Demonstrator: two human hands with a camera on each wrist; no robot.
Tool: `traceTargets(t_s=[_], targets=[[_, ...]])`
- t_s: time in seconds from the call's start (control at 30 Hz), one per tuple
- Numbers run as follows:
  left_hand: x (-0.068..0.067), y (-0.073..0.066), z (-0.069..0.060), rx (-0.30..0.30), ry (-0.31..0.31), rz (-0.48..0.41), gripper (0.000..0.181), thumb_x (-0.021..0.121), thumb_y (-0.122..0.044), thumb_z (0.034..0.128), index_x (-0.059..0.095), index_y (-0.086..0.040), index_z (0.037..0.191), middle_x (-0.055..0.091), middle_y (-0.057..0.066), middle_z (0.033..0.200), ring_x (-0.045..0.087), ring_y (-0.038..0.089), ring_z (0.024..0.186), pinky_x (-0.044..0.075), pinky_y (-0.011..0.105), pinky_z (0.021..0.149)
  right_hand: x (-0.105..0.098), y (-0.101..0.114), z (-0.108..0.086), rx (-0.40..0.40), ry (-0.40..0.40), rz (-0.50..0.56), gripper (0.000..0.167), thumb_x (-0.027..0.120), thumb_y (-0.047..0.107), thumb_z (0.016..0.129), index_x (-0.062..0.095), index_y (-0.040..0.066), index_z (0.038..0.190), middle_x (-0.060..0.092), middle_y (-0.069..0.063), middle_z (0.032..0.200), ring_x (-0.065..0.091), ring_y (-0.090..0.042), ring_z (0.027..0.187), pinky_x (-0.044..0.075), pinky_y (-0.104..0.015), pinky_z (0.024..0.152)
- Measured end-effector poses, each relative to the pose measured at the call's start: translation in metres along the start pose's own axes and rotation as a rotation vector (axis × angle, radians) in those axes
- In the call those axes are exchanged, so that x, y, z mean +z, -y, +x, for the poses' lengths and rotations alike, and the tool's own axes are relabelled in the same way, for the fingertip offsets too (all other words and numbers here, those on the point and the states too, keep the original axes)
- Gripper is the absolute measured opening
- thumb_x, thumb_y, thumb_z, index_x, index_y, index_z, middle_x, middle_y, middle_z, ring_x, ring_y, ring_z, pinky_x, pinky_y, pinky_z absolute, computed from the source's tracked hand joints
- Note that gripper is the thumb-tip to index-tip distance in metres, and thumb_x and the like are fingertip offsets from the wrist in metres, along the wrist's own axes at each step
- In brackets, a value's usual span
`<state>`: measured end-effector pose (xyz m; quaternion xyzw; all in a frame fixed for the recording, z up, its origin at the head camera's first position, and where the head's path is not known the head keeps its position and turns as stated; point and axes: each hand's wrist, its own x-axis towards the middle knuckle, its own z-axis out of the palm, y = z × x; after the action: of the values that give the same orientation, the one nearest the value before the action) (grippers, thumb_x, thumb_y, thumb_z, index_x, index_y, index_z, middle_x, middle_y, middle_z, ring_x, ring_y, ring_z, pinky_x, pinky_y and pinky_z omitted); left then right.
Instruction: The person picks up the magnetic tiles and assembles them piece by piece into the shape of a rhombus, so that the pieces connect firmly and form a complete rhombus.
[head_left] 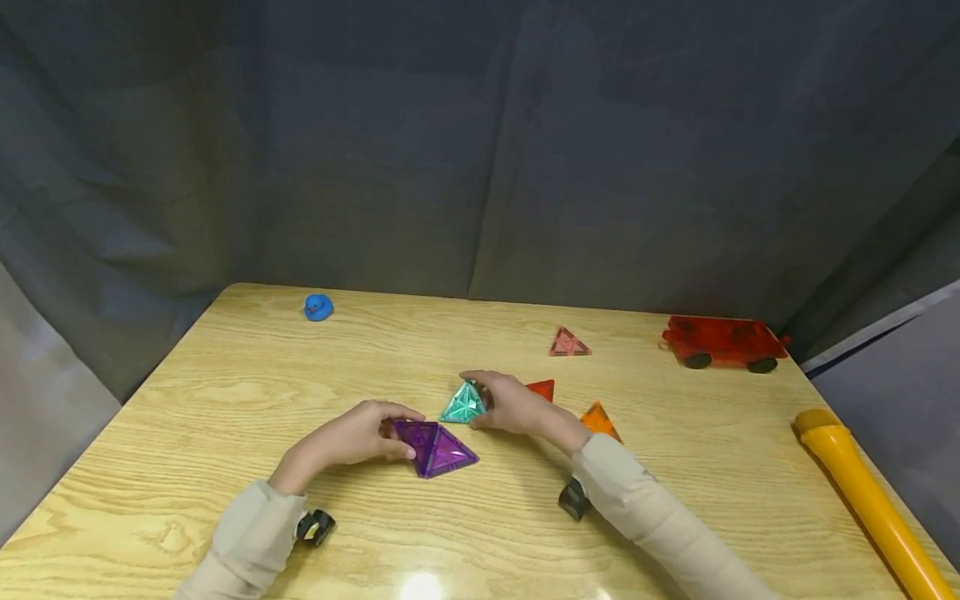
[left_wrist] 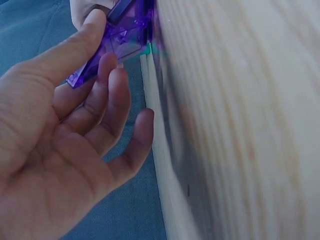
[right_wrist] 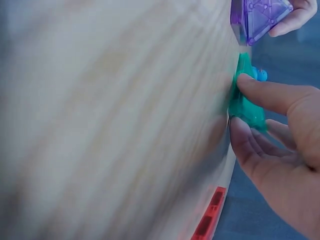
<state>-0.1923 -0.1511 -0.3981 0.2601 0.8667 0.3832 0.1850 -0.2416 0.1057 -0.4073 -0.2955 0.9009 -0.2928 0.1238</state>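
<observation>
It looks like a curtained-off filming corner, perhaps in a lab; the building itself can't be told. A dark curtain [head_left: 375,167] hangs beyond the fingers [head_left: 401,411], and a wood-grain table [head_left: 187,500] spreads beneath them. Toys stand about: a blue duck [head_left: 318,308] beyond them to the left, a red wheeled car [head_left: 723,340] far to their right. Wrist cameras [head_left: 576,498] sit behind them.

Wooden table [head_left: 225,392]: blue duck [head_left: 318,307], pink tile [head_left: 569,343], orange tile [head_left: 600,422], red wagon [head_left: 724,340], yellow tube [head_left: 870,504]; teal piece [head_left: 462,404] apparently resting.
</observation>
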Motion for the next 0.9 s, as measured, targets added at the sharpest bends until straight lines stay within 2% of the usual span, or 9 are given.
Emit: traceTargets(t_s=[0.37,0.67,0.9], targets=[[0.000,0.001,0.001,0.008,0.012,0.004,0.049,0.070,-0.019,0.0866,0.056,0.002,0.128,0.059,-0.001,0.080,0.049,0.009,0.066,0.043,0.022,0.058,0.002,-0.002,-0.012,0.038,0.006,0.146,0.065,0.071,-0.004,0.081,0.042,0.003,0.140,0.056,-0.011,0.109,0.053,-0.014,0.082,0.050,-0.026,0.074],[0.000,0.000,0.001,0.038,0.007,0.004,0.049,0.071,-0.019,0.0858,0.057,0.004,0.127,0.060,0.000,0.084,0.050,0.009,0.069,0.044,0.022,0.061,0.005,0.000,-0.024,0.027,0.000,0.304,0.057,0.071,-0.008,0.079,0.043,-0.002,0.128,0.048,-0.009,0.092,0.044,-0.013,0.071,0.044,-0.020,0.063],[0.001,0.001,0.001,0.035,0.004,0.008,0.047,0.071,-0.019,0.0863,0.058,0.003,0.126,0.062,0.002,0.088,0.051,0.010,0.070,0.045,0.022,0.062,0.008,0.003,-0.029,0.016,-0.008,0.319,0.055,0.072,-0.006,0.079,0.043,0.000,0.126,0.050,-0.010,0.090,0.046,-0.014,0.070,0.043,-0.021,0.061]])
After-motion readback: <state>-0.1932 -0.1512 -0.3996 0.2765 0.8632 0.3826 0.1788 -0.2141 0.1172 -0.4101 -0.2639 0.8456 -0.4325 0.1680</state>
